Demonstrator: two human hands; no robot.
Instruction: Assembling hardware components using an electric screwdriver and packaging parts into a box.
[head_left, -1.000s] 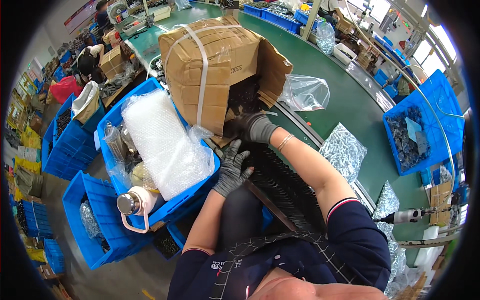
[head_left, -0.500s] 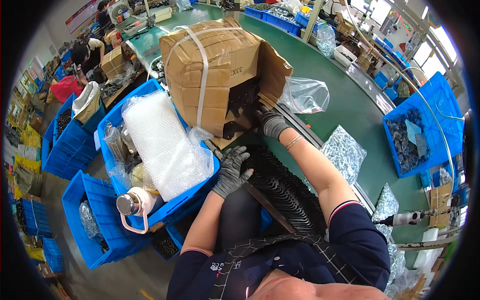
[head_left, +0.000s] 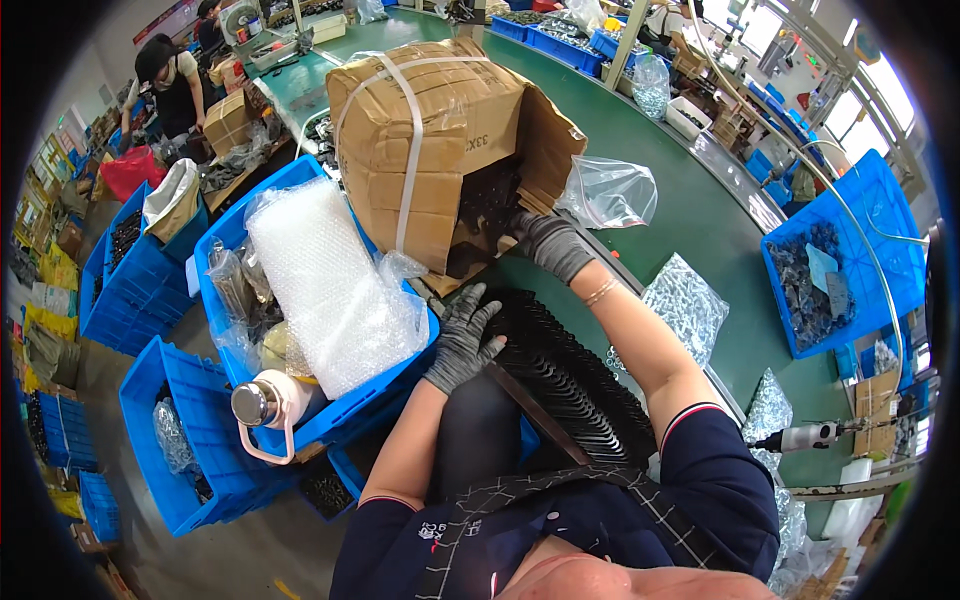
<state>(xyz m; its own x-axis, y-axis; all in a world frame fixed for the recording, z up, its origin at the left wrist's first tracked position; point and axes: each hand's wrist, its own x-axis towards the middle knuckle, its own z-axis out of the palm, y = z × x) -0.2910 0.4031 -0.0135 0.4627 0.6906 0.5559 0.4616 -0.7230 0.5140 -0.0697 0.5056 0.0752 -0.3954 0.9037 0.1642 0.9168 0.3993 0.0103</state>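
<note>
A strapped cardboard box (head_left: 430, 140) lies on its side with its torn opening toward me. Dark parts (head_left: 487, 205) show inside it. My right hand (head_left: 556, 250), in a grey glove, reaches to the opening, its fingertips hidden among the dark parts. Below the box stands a long, tight row of thin black parts (head_left: 570, 380), fanned like plates along a dark bar (head_left: 540, 415). At the row's far left end rests my left hand (head_left: 465, 338), also gloved, with its thumb held apart from the fingers. No object shows in it.
Left of me, a blue crate (head_left: 330, 425) holds bubble wrap (head_left: 335, 285) and a pale bottle (head_left: 275, 405). On the green table (head_left: 690, 200) lie an empty clear bag (head_left: 612, 192) and a bag of small metal parts (head_left: 687, 305). A power driver (head_left: 808, 437) hangs at right.
My right hand stays at the box opening, with its wrist shifted slightly. My left hand has barely moved. At far left, a bent-over person has straightened up.
</note>
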